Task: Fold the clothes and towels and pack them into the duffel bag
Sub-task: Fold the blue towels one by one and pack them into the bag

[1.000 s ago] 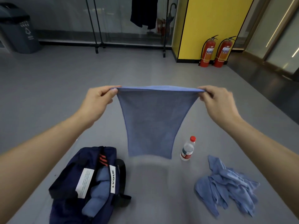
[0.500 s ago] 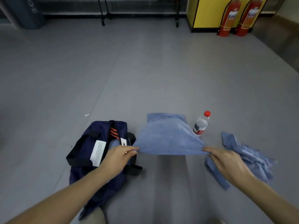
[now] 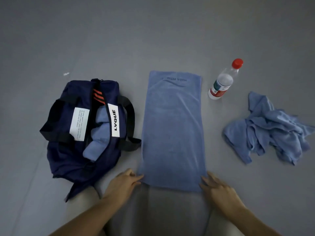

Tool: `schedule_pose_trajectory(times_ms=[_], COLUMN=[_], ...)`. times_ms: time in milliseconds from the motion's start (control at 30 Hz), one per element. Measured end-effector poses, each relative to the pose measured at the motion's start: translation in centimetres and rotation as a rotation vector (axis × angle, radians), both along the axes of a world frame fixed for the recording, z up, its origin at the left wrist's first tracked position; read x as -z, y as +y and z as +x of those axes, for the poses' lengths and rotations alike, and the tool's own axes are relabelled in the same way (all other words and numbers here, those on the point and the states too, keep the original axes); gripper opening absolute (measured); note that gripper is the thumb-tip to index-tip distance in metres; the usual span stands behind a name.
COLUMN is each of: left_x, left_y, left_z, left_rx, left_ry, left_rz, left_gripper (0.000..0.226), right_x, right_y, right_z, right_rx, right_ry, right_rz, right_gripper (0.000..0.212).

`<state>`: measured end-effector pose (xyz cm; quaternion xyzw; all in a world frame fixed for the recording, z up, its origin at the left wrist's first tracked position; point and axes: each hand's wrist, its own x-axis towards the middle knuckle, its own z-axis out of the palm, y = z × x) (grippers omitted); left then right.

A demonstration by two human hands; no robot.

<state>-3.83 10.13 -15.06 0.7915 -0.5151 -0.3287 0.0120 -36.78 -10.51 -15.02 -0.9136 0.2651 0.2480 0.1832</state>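
The towel (image 3: 172,130) lies flat on the floor (image 3: 153,40) beside the duffel bag (image 3: 59,159), so folding is in hand; the left hand (image 3: 125,183) and the right hand (image 3: 219,189) touch its near corners, pinching or not I cannot tell, and next, I think, must carry them to the far edge

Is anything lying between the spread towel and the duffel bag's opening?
Nothing lies on the floor between the towel and the duffel bag. Its black handle lies on that side, and rolled blue towels already fill part of the opening.

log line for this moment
towel lies flat on floor | left hand touches its near left corner | right hand at near right corner | duffel bag open, blue rolls inside | crumpled pile unfolded
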Motion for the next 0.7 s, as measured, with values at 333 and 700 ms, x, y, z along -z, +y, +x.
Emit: schedule_pose_trajectory(times_ms=[333,700], left_x=[-0.6,0.9], left_y=[-1.6,-33.0], left_z=[-0.2,10.6], left_rx=[0.239,0.018], left_ry=[0.054,-0.11], left_rz=[0.158,-0.345], left_gripper=[0.066,0.062], right_x=[-0.7,-0.1], right_y=[-0.2,-24.8], right_z=[1.3,22.4], right_rx=[-0.044,0.455], right_ry=[-0.119,-0.367], right_rz=[0.029,0.062], right_gripper=[0.033,0.061])
